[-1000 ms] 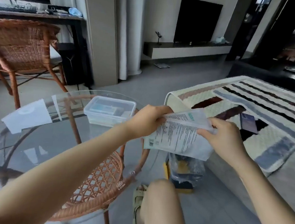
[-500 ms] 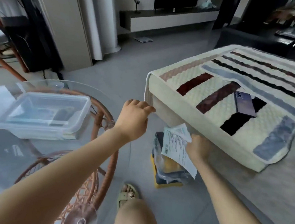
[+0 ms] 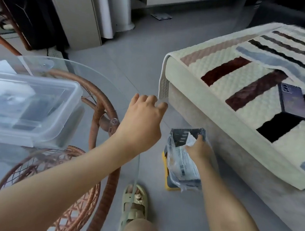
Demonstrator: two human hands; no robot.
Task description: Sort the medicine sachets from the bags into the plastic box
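Observation:
My right hand point(image 3: 199, 149) is low beside the sofa, gripping a white printed medicine bag point(image 3: 184, 160) that lies on a clear plastic bag point(image 3: 174, 180) over a yellow-edged box on the floor. My left hand point(image 3: 142, 121) hovers above the glass table's right edge, fingers loosely curled and holding nothing. The clear plastic box point(image 3: 27, 108) stands on the glass table at the left, with flat sachets faintly visible inside it.
The round glass table point(image 3: 102, 85) rests on a rattan frame. A sofa with a striped quilted cover point(image 3: 223, 95) fills the right side, with a dark phone point(image 3: 293, 101) lying on it. My sandalled foot point(image 3: 135, 202) is on the grey tiled floor.
Both hands held the white bag in the air a second ago. My left hand let go and stayed over the table; my right hand lowered the bag onto the plastic bag on the floor.

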